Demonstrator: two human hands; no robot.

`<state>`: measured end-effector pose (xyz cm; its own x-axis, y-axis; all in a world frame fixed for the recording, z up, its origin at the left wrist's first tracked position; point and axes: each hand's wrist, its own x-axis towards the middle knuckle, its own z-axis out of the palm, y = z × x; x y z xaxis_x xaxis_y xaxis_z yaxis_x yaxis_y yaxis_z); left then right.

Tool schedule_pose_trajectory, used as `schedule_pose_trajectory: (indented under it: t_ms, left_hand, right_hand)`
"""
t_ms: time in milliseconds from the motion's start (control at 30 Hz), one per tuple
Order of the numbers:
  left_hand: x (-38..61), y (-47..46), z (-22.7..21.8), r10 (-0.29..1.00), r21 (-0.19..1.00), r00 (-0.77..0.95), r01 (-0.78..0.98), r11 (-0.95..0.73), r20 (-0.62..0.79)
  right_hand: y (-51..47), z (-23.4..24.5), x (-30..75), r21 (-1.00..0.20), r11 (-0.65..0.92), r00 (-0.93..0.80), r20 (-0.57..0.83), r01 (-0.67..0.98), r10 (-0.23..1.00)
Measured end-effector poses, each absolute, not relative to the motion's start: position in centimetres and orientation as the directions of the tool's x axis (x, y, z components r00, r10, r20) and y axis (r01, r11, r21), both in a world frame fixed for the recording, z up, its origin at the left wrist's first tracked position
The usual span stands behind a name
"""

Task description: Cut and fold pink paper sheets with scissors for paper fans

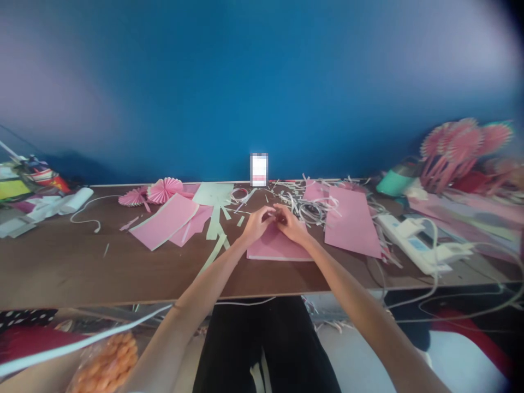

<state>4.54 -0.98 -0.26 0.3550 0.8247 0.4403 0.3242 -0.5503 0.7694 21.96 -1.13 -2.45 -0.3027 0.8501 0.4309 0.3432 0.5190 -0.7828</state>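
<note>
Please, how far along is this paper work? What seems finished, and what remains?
About partway, it seems. Done: a pink pleated paper fan and a smaller one lie on the table, and more fans stand at the right. In hand: the left hand and right hand meet above a pink paper sheet; what they pinch is too small to tell. Left: flat pink sheets lie unfolded near cut paper strips.
</note>
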Motion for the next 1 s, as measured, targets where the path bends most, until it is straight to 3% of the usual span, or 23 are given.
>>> schedule_pose_trajectory:
  t_ms: [333,533,633,1000]
  left_hand:
    - [4.4,-0.7,-0.5,0.815,0.739,0.375,0.363,-0.568,0.442]
    - [4.6,-0.4,-1.5,0.821,0.511,0.490,0.645,-0.568,0.294]
    - [4.7,-0.6,-1.8,0.808,0.401,0.526,0.702,-0.588,0.264]
    - [4.6,-0.5,-2.5,0.787,0.353,0.555,0.703,-0.617,0.271]
  right_hand:
    - [-0.8,-2.4,22.3,-0.789,0.504,-0.301,0.415,0.351,0.859]
    - [-0.3,-2.6,22.7,-0.822,0.472,-0.239,0.412,0.320,0.879]
    - [-0.2,-2.6,22.8,-0.825,0.466,-0.229,0.410,0.319,0.883]
    - [-0.4,-1.8,23.5,-0.901,0.388,-0.084,0.379,0.196,0.922]
